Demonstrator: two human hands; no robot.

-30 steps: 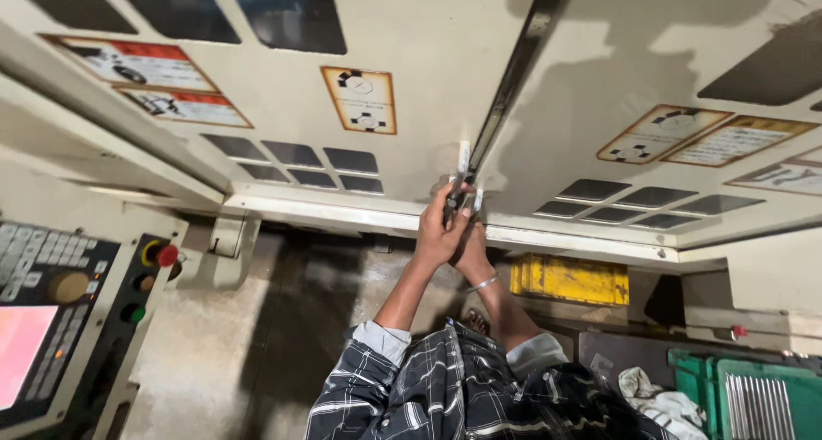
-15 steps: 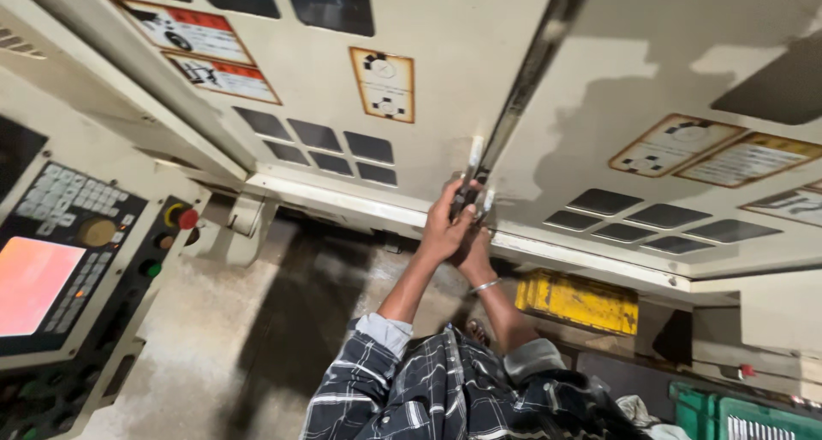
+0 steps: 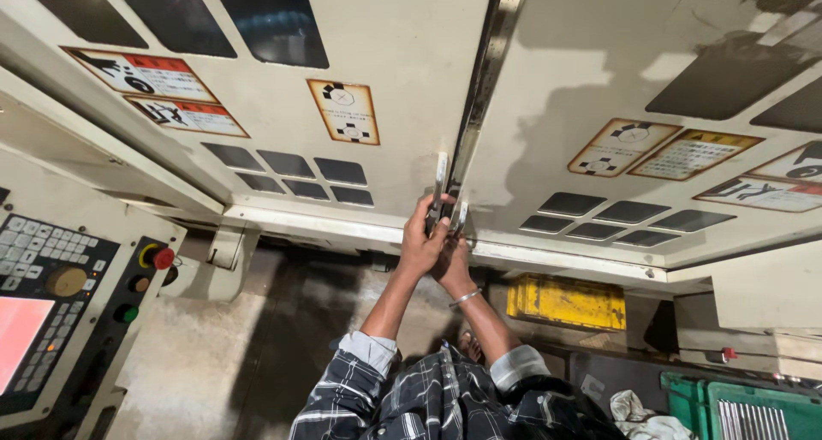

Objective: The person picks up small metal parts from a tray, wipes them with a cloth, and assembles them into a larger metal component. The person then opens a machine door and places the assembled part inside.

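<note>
**Both hands on the door handles**

Cream machine doors [image 3: 385, 55] fill the view, their seam meeting at two metal handles [image 3: 449, 192]. Left hand [image 3: 419, 245] and right hand [image 3: 452, 264] are each clamped on the handles. Beside them sits a control panel [image 3: 51, 312].

Stained concrete floor [image 3: 214, 354], yellow crate [image 3: 567, 301], green bin [image 3: 745, 406].

A: Identify the door handles [image 3: 449, 202].
B: Two slim metal bar handles, bright and upright, one on each cream sliding door, flanking the dark centre seam [image 3: 479, 106] where the doors meet.
A: State?
B: Handles lie close together, seam shut between them; lower ends are covered by both gripping hands
</note>
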